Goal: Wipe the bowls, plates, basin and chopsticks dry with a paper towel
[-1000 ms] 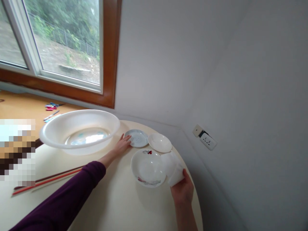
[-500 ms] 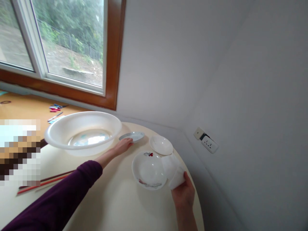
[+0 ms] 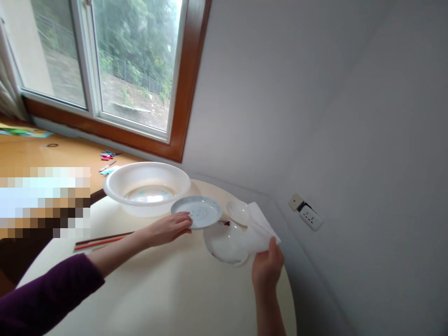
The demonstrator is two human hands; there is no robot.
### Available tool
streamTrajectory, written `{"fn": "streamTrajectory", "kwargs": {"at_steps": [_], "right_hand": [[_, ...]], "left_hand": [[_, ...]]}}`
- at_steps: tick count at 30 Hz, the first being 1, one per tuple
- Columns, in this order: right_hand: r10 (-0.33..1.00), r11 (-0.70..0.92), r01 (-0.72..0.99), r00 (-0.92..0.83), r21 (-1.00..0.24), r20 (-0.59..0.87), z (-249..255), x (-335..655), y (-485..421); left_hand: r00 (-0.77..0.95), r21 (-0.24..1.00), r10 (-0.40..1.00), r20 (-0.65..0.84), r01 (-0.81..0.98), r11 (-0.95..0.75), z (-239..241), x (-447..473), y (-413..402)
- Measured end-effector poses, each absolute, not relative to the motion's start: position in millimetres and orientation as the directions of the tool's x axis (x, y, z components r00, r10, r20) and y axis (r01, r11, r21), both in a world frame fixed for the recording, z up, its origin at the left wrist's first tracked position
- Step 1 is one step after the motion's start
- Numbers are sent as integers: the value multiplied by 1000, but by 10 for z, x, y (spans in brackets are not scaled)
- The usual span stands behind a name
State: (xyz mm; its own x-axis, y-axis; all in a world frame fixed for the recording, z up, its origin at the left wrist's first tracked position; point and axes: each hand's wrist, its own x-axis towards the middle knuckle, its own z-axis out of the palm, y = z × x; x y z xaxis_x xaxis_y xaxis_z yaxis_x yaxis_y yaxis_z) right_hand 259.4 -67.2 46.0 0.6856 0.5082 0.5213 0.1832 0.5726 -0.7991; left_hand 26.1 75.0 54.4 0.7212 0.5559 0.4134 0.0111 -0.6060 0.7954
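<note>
My left hand (image 3: 175, 227) grips the near left rim of a pale blue-grey plate (image 3: 201, 212), fingers on top, and holds it tilted above the table. In my right hand (image 3: 268, 261) is a white tissue (image 3: 261, 228), pinched at its lower corner and spread out. Part of the tissue hangs over a white plate with a red and grey pattern (image 3: 227, 245). Behind that lies a small white bowl (image 3: 238, 211), partly covered by the tissue. The blue-grey plate overlaps the patterned plate's far edge in view.
A large translucent basin (image 3: 147, 186) stands at the back left of the round table (image 3: 175, 289). Several chopsticks (image 3: 101, 241) lie to its front, partly behind my left arm. Scissors (image 3: 110, 153) and a pen (image 3: 107, 166) are on the wooden desk (image 3: 77, 151) beyond. A wall socket (image 3: 311, 217) is at right.
My left hand has lifted the blue-grey plate off the table and brought it nearer. The tissue in my right hand has spread out wider. The view has turned slightly left.
</note>
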Motion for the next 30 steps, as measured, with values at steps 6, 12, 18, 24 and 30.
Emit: {"fn": "streamTrajectory", "kwargs": {"at_steps": [6,12,18,24,30], "right_hand": [[785,556,622,-176,-551,594,513,1849,-856],[789,585,722,-400,-369,467,365,1604,-1141],[855,465,580,-98,-669,509,183,1482,-1167],[867,355,-174,429,-919,254,220,1510,-1073],[973,218,-295,141,-930,183,371,1426,-1141]], "left_hand": [[870,573,313,382,42,-818,683,-311,268],[844,428,226,486,-4,-904,577,-822,-24],[880,59,35,474,8,-998,553,-1141,-242],[880,51,49,472,28,-998,588,-1288,-347],[876,205,144,460,53,-977,576,-1333,-360]]}}
